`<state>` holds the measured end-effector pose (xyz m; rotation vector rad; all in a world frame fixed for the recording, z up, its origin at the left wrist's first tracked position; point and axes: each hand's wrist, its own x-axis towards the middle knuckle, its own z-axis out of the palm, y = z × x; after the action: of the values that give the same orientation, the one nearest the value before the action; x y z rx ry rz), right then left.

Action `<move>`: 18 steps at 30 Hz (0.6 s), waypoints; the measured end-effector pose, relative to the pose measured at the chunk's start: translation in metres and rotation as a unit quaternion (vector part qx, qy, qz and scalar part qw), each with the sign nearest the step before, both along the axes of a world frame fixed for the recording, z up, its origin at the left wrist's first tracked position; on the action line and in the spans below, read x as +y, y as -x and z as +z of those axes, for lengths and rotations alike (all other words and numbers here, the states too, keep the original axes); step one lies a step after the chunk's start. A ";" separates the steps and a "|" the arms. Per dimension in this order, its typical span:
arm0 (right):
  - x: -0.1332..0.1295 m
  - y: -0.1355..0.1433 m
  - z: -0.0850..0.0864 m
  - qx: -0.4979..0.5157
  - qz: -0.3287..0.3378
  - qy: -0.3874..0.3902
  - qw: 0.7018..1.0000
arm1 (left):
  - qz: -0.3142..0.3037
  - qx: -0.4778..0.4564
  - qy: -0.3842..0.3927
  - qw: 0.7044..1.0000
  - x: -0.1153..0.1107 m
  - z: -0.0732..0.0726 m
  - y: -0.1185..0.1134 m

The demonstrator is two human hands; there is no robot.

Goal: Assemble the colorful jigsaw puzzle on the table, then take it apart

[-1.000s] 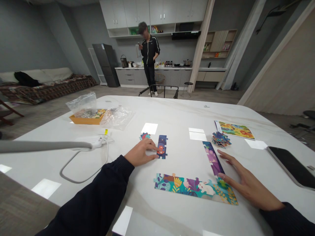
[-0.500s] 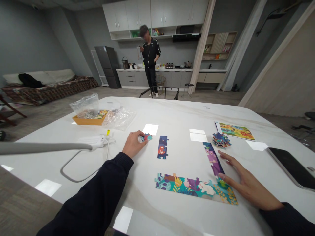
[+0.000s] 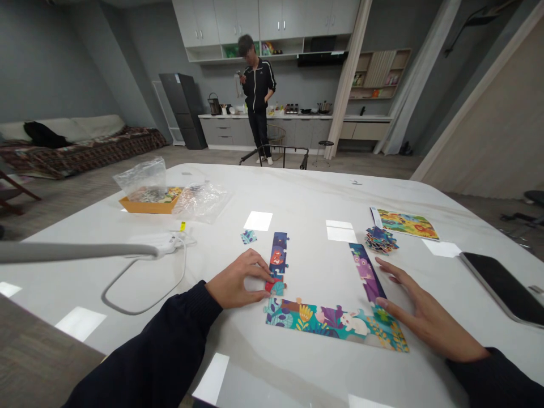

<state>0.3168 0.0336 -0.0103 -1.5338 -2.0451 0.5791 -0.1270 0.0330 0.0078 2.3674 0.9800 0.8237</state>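
A skewed push could buckle the rabbit jigsaw strip (image 3: 335, 325), the left hand (image 3: 240, 280) pinching the red-and-teal piece (image 3: 279, 287) just behind the strip's left end, the right hand (image 3: 425, 317) spread at its right.

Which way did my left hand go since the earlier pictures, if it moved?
Yes: your left hand has moved down the picture, closer to the left end of the bottom puzzle strip, which has stayed put.

On the tabletop (image 3: 314, 371), a box (image 3: 147, 207) lies left of the puzzle border (image 3: 331, 327), a jigsaw-piece stack (image 3: 381, 241) beside its far right end.
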 end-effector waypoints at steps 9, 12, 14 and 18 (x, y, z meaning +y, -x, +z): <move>0.001 -0.002 -0.001 -0.009 0.005 0.007 1.000 | -0.008 0.004 -0.016 1.000 0.001 -0.004 0.000; 0.001 -0.002 -0.001 -0.009 0.005 0.007 1.000 | -0.005 0.006 -0.022 1.000 0.002 -0.005 0.001; 0.001 -0.002 -0.001 -0.007 0.003 0.005 1.000 | -0.004 0.008 -0.024 1.000 0.002 -0.005 0.001; 0.001 -0.001 0.000 -0.008 0.001 0.007 1.000 | -0.002 0.018 -0.025 1.000 0.002 -0.005 0.002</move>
<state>0.3178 0.0344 -0.0107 -1.5497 -2.0577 0.5851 -0.1287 0.0354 0.0028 2.4334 0.9801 0.8156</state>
